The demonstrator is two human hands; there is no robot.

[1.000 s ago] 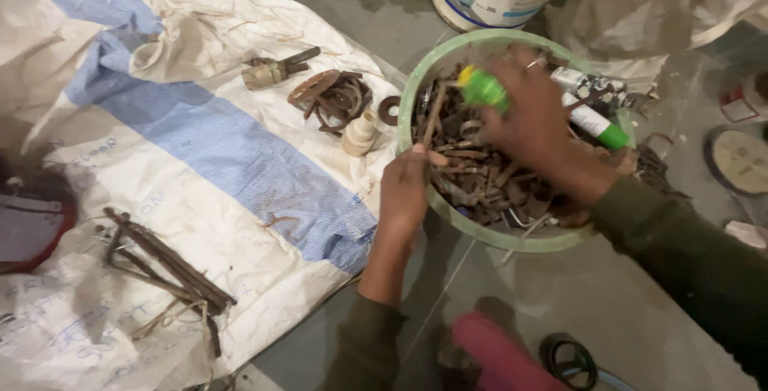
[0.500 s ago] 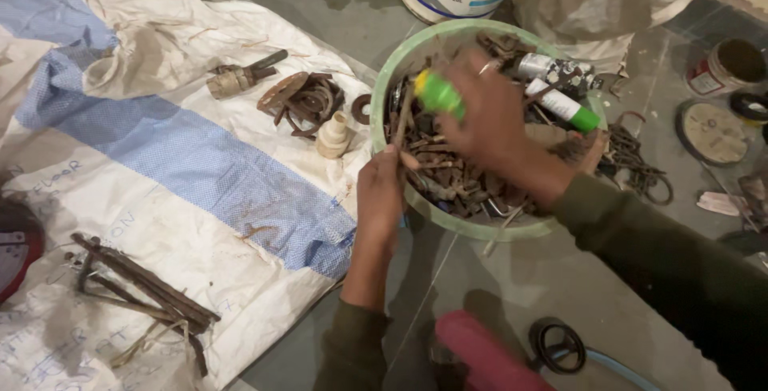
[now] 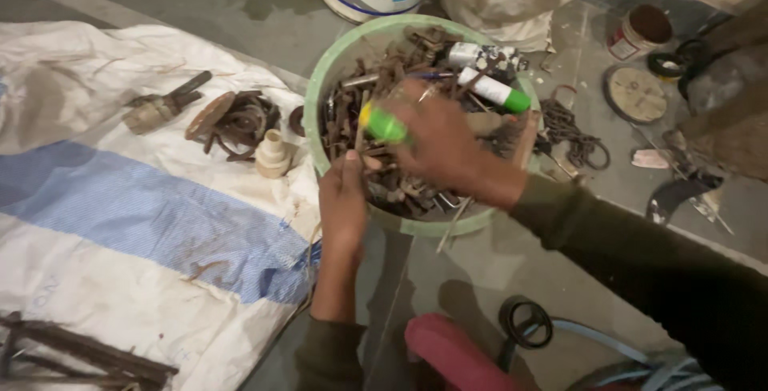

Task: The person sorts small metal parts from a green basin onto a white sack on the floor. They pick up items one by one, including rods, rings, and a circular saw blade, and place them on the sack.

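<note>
Both hands had shifted only slightly within the pale green plastic tub [image 3: 320, 95] since a second earlier, though the head camera had drawn nearer and swung left to right across the floor. At the far left, a white and blue woven sack [image 3: 136, 223] lay spread on the floor, bearing a brass tap fitting [image 3: 160, 107], a tangle of rusty rings [image 3: 236, 119] and a small cream plastic connector [image 3: 272, 153]. The left hand [image 3: 344, 207] rested at the tub's near rim, fingers pinched together on a rusty scrap piece. The right hand [image 3: 440, 147] reached into the heap of rusty metal scrap [image 3: 360, 95], its fingers curled loosely around a bright green capped tube [image 3: 382, 124]; how firmly it held, I cannot tell. The scrap looked heavy, stiff and sharp-edged, best taken by longer shanks. Further right lay a dark chain [image 3: 572, 131] and a round disc [image 3: 636, 93].
</note>
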